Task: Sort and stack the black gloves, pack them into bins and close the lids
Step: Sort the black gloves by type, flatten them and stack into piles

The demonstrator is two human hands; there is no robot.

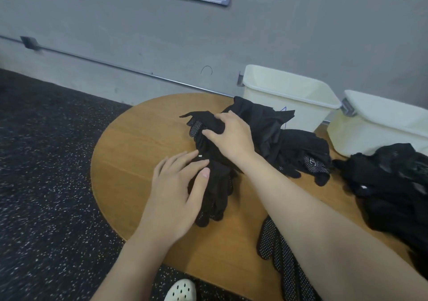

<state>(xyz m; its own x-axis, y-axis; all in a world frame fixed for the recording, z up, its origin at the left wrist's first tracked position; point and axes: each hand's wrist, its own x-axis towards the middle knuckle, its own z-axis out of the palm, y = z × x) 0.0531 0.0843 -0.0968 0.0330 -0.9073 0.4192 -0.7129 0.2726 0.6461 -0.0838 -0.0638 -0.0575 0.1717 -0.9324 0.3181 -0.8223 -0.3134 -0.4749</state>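
Observation:
A stack of black gloves with white grip dots lies in the middle of the round wooden table. My right hand grips the far end of the stack, fingers curled over the cuffs. My left hand rests on the stack's left side, its fingers straight and its thumb pressing the fabric. More black gloves lie in a heap behind the stack, in a pile to the right and in a big heap at the right edge. A dotted glove lies under my right forearm.
Two cream plastic bins stand open at the back right, one by the wall and one further right, a grey latch between them. Dark speckled floor surrounds the table. A white shoe shows below the table's near edge.

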